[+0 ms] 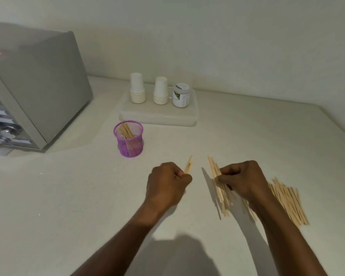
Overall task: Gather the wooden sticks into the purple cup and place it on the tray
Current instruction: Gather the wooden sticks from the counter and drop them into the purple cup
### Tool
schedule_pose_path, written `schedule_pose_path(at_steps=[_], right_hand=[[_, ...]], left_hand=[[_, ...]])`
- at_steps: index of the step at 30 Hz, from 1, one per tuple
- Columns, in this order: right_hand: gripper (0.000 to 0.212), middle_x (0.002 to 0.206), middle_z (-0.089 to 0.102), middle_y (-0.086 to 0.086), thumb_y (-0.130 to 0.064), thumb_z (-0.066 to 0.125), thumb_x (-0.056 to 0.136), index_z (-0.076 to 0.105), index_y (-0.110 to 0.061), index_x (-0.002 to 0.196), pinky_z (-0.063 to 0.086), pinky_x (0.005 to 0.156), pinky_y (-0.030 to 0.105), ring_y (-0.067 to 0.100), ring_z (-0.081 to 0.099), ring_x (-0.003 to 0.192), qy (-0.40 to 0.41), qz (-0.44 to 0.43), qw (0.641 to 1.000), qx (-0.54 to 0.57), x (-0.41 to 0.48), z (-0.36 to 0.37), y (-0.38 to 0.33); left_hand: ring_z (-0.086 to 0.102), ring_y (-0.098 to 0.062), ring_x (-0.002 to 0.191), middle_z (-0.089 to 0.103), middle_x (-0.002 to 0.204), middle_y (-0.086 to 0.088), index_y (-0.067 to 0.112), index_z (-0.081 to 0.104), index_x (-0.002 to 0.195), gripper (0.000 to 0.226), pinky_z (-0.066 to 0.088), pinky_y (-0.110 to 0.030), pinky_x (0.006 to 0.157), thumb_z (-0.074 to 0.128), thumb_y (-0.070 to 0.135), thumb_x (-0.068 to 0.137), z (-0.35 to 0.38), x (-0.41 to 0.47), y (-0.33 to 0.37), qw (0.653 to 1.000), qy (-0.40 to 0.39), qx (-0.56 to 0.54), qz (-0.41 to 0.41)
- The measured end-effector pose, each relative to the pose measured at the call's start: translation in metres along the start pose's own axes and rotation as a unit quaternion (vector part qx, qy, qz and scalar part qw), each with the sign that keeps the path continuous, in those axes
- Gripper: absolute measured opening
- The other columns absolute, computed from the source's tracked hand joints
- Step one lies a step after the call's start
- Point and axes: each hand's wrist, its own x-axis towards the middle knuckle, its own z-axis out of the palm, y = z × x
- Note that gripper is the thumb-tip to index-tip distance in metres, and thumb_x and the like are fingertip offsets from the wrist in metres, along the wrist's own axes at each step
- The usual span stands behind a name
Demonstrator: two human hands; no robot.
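Observation:
A purple mesh cup (129, 139) stands upright on the white counter, with several wooden sticks leaning inside it. My left hand (166, 182) is closed around a few sticks (188, 164) whose tips poke out above the fist. To its right, my right hand (242, 181) grips a fanned bundle of sticks (220, 188) lifted off the counter. More loose sticks (289, 201) lie in a pile behind my right wrist. The white tray (159, 116) sits just beyond the cup.
On the tray stand two stacks of white paper cups (137, 88) (160, 91) and a small labelled jar (181, 95). A grey metal appliance (34, 86) fills the counter's left side. A white wall runs behind everything.

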Motion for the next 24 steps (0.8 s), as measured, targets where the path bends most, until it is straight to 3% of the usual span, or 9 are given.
schedule_pose_path(at_steps=[2,6,10,14,20,24], right_hand=[[0.025,0.07,0.081,0.0,-0.004,0.092,0.073,0.083,-0.027,0.07,0.066,0.077,0.042,0.024,0.079,0.068,-0.009,-0.021,0.999,0.05,0.001,0.004,-0.017],[0.018,0.075,0.082,0.007,0.0,0.09,0.074,0.086,-0.014,0.083,0.067,0.085,0.047,0.034,0.08,0.078,-0.029,-0.057,0.992,0.111,0.011,0.022,-0.057],[0.019,0.074,0.081,0.009,0.003,0.09,0.072,0.085,-0.01,0.085,0.067,0.078,0.04,0.024,0.079,0.068,-0.057,-0.099,0.984,0.138,0.029,0.044,-0.109],[0.021,0.076,0.081,0.013,0.003,0.092,0.07,0.084,-0.005,0.087,0.068,0.075,0.039,0.027,0.08,0.071,-0.072,-0.139,0.975,0.156,0.054,0.072,-0.163],[0.02,0.066,0.078,-0.01,-0.007,0.092,0.067,0.083,-0.022,0.076,0.065,0.076,0.034,0.006,0.074,0.063,-0.036,-0.232,0.961,0.147,0.093,0.126,-0.221],[0.018,0.076,0.081,-0.005,-0.009,0.089,0.072,0.086,-0.016,0.088,0.066,0.084,0.036,0.008,0.077,0.069,-0.014,-0.267,0.952,0.149,0.105,0.164,-0.226]], left_hand=[[0.062,0.0,0.054,0.073,0.066,0.008,0.018,0.076,0.076,0.01,0.044,-0.019,0.054,0.079,0.024,0.084,-0.018,0.011,-0.002,0.995,0.033,-0.093,-0.025],[0.055,0.003,0.047,0.072,0.065,0.003,0.008,0.076,0.078,0.01,0.039,-0.009,0.047,0.072,0.012,0.085,-0.057,0.032,-0.009,0.978,0.109,-0.174,-0.037],[0.062,-0.01,0.053,0.076,0.069,-0.006,0.01,0.077,0.076,0.012,0.048,-0.018,0.054,0.071,0.015,0.084,-0.093,0.06,-0.011,0.955,0.199,-0.216,-0.046],[0.073,-0.023,0.071,0.078,0.074,-0.006,0.01,0.077,0.08,0.013,0.057,-0.033,0.072,0.07,0.019,0.085,-0.122,0.091,-0.012,0.938,0.255,-0.232,-0.04],[0.074,-0.027,0.074,0.076,0.074,-0.004,0.01,0.074,0.085,0.009,0.063,-0.046,0.081,0.07,0.019,0.086,-0.131,0.123,-0.018,0.925,0.309,-0.217,-0.034],[0.073,-0.023,0.077,0.074,0.076,0.001,0.012,0.072,0.088,0.007,0.059,-0.051,0.088,0.072,0.019,0.089,-0.117,0.131,-0.035,0.919,0.334,-0.204,-0.036]])
